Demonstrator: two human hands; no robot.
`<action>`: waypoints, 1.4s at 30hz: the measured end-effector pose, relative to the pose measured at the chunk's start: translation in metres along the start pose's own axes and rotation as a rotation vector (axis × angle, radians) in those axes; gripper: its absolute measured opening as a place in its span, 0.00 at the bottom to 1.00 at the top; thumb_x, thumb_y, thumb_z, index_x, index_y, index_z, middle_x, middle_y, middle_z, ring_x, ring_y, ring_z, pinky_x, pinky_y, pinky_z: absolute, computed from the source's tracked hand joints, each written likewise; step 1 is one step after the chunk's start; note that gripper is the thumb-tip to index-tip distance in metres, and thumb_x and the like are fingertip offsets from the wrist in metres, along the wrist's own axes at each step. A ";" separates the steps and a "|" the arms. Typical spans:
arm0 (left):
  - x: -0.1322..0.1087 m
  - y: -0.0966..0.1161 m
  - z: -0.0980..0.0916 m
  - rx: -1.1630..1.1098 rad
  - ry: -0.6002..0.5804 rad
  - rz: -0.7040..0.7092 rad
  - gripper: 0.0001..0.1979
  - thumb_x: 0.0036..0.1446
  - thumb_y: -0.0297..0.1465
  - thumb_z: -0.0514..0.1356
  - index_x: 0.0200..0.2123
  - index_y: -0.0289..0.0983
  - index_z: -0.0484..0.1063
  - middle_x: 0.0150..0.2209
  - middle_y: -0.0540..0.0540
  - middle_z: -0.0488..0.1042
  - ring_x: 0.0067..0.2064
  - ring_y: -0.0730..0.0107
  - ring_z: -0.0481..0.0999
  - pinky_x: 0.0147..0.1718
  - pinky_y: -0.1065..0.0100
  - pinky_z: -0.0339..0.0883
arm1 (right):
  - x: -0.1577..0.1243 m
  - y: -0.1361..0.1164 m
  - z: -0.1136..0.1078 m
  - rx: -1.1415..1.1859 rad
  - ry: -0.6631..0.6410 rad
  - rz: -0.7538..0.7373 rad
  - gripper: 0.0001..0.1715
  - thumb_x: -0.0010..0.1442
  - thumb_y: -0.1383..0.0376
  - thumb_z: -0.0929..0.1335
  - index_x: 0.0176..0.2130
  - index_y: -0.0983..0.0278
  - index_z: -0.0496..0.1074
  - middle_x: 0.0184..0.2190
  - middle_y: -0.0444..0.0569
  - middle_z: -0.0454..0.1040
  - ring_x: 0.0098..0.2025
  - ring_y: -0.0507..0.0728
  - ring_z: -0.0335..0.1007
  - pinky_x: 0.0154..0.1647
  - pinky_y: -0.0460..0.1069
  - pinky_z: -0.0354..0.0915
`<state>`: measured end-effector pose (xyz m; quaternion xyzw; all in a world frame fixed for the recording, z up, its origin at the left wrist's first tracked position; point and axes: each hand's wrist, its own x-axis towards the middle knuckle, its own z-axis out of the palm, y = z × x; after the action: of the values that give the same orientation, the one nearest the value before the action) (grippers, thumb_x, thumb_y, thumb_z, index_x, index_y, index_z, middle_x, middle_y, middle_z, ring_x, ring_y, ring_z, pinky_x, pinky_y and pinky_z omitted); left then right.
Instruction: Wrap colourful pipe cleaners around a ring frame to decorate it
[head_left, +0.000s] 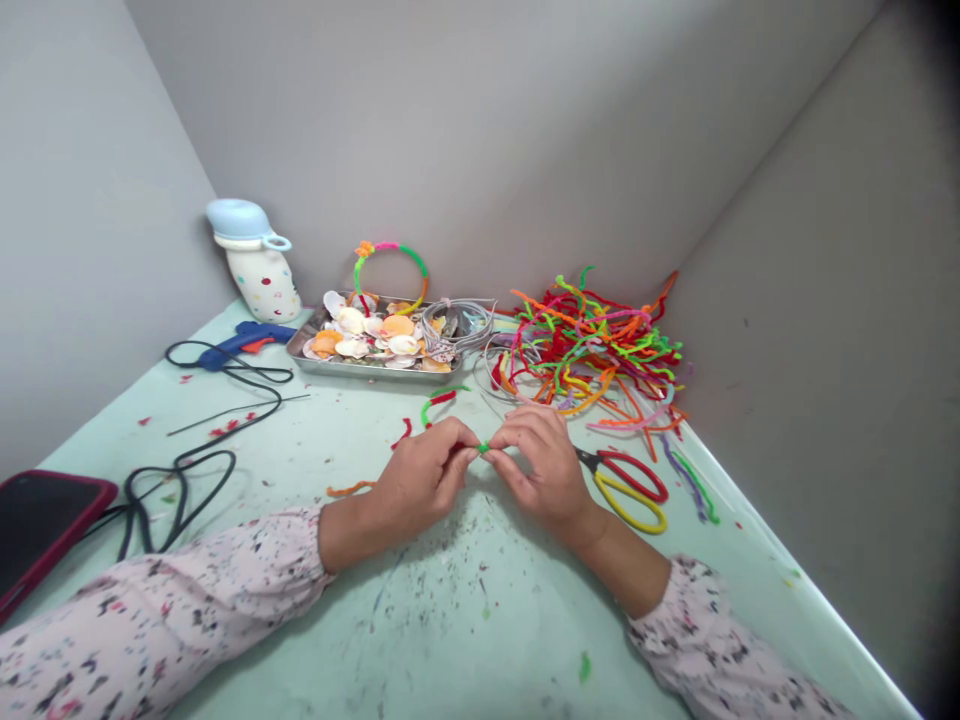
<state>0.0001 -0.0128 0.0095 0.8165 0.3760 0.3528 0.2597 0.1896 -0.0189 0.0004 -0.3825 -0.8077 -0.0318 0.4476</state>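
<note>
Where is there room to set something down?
The flecked table between the patterned sleeves has room beside a green scrap. Crowded: the back, with tray and pipe-cleaner pile; the left, with cable and phone.

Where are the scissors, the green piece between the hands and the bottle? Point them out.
Scissors [631, 486]: head view, handles, where the red and yellow loops run side by side.
Green piece [484, 448]: head view, its visible middle.
Bottle [259, 274]: head view, white body.

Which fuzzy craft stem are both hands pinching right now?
The small bright-green fuzzy piece, between the fingertips of the left hand and right hand; the multicoloured fuzzy stems lie heaped farther back.
</note>
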 end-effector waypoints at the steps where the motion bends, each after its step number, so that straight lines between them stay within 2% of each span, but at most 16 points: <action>1: 0.000 0.000 0.000 -0.001 0.000 0.002 0.05 0.63 0.29 0.52 0.35 0.37 0.66 0.24 0.51 0.70 0.25 0.73 0.69 0.26 0.72 0.61 | 0.000 0.000 0.000 0.007 -0.002 0.002 0.01 0.60 0.65 0.68 0.36 0.59 0.70 0.33 0.47 0.74 0.45 0.59 0.68 0.50 0.58 0.61; 6: 0.001 0.001 0.000 -0.010 0.006 -0.005 0.05 0.63 0.29 0.52 0.36 0.37 0.66 0.25 0.51 0.70 0.26 0.73 0.70 0.26 0.73 0.62 | 0.000 0.002 -0.001 0.009 0.003 0.012 0.04 0.59 0.64 0.69 0.37 0.59 0.71 0.34 0.46 0.74 0.44 0.60 0.68 0.50 0.58 0.61; 12: 0.001 0.001 0.000 0.022 0.000 0.014 0.05 0.63 0.28 0.51 0.36 0.37 0.66 0.25 0.51 0.70 0.25 0.73 0.70 0.26 0.72 0.61 | 0.000 0.002 0.000 0.017 -0.014 0.011 0.03 0.59 0.65 0.68 0.37 0.59 0.70 0.33 0.47 0.74 0.45 0.60 0.67 0.50 0.58 0.61; 20: 0.001 -0.001 0.000 0.053 -0.008 0.059 0.04 0.62 0.27 0.52 0.37 0.37 0.66 0.25 0.52 0.71 0.25 0.74 0.70 0.27 0.72 0.62 | 0.000 0.001 0.001 0.118 -0.121 0.076 0.01 0.62 0.65 0.65 0.36 0.60 0.68 0.34 0.48 0.72 0.44 0.59 0.66 0.49 0.58 0.62; 26: 0.001 -0.001 -0.001 0.043 -0.020 0.053 0.04 0.62 0.27 0.52 0.37 0.37 0.65 0.25 0.52 0.70 0.25 0.74 0.70 0.26 0.73 0.61 | 0.001 0.003 -0.002 0.171 -0.125 0.110 0.02 0.61 0.64 0.67 0.35 0.60 0.69 0.33 0.47 0.72 0.44 0.59 0.66 0.49 0.58 0.61; 35: 0.001 -0.003 0.000 0.059 -0.027 0.066 0.04 0.62 0.26 0.52 0.36 0.37 0.65 0.24 0.53 0.69 0.25 0.75 0.69 0.26 0.73 0.61 | 0.002 0.001 -0.003 0.210 -0.179 0.174 0.09 0.64 0.64 0.63 0.32 0.62 0.69 0.32 0.47 0.71 0.41 0.57 0.66 0.48 0.56 0.61; 42: 0.001 -0.004 0.001 0.055 -0.029 0.101 0.04 0.62 0.25 0.52 0.36 0.37 0.65 0.25 0.53 0.69 0.25 0.75 0.69 0.27 0.73 0.61 | 0.002 0.003 -0.002 0.303 -0.229 0.205 0.11 0.65 0.63 0.62 0.31 0.62 0.68 0.31 0.47 0.70 0.43 0.57 0.66 0.48 0.54 0.61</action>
<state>-0.0005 -0.0096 0.0061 0.8464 0.3399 0.3432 0.2245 0.1927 -0.0164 0.0018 -0.3920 -0.8057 0.1791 0.4063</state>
